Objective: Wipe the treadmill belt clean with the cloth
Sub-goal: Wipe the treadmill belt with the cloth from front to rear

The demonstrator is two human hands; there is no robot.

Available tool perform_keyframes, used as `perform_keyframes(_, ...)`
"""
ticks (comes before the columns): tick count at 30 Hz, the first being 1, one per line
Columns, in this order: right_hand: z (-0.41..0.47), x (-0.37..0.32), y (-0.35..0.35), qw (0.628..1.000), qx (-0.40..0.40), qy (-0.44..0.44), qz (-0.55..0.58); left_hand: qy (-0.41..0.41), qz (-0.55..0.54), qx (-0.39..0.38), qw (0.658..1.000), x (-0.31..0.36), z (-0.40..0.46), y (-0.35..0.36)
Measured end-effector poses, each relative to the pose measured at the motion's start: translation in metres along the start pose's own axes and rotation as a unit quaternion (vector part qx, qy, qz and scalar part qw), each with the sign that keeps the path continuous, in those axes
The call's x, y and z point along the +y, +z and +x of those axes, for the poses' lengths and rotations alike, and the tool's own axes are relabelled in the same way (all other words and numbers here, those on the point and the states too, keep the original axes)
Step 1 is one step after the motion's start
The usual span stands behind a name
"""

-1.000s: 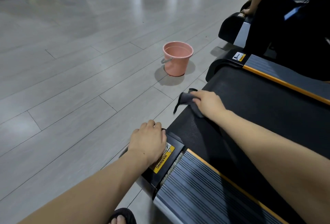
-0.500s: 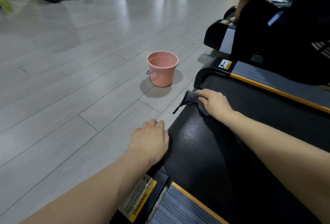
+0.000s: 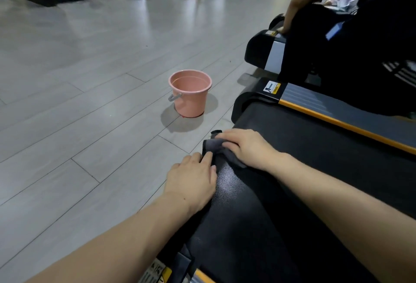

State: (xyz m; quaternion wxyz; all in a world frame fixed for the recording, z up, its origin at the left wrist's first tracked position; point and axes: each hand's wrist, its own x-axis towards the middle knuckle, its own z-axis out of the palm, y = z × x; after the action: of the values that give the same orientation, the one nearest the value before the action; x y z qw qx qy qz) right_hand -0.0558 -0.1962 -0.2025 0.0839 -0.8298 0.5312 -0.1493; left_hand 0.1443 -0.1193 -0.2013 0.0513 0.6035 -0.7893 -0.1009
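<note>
The black treadmill belt (image 3: 304,170) runs from the lower middle to the right, ending at a rounded rear edge. A dark grey cloth (image 3: 211,146) lies bunched on that rear edge. My right hand (image 3: 247,147) presses down on the cloth with the fingers laid over it. My left hand (image 3: 193,176) rests flat on the belt's rear edge just left of the cloth, its fingertips touching the cloth's corner.
A pink bucket (image 3: 190,95) stands on the grey plank floor (image 3: 78,102) beyond the belt's end. An orange-trimmed side rail (image 3: 337,107) borders the belt's far side. A person in dark clothes (image 3: 349,34) crouches at the neighbouring treadmill. Gym machines stand at the back.
My left hand slid from the warning-labelled corner cover along the belt's edge towards the cloth. My right hand with the cloth stayed at the rear edge. The view shifted forward.
</note>
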Motion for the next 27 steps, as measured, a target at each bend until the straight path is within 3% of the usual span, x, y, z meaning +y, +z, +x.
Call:
perform_keyframes(6,0.071,0.093,-0.020,0.984,0.044,0.161,-0.061,0.003,-0.009,0.006,1.000,0.004,0.026,0.003)
perform_keyframes(9,0.085,0.113,-0.021,0.977,0.074,0.192,-0.055,0.004,-0.013,0.004,1.000,0.005,0.035,0.008)
perform_keyframes(16,0.060,0.114,-0.027,0.971,0.096,0.220,-0.009,0.019,-0.024,-0.016,0.999,0.013,0.020,0.011)
perform_keyframes(22,-0.015,0.110,-0.045,0.944,0.128,0.302,0.004,0.036,0.005,-0.016,0.999,0.023,0.006,0.001)
perform_keyframes(27,-0.072,0.072,-0.047,0.940,0.121,0.318,0.021,0.047,0.012,-0.012,0.999,0.037,-0.014,-0.007)
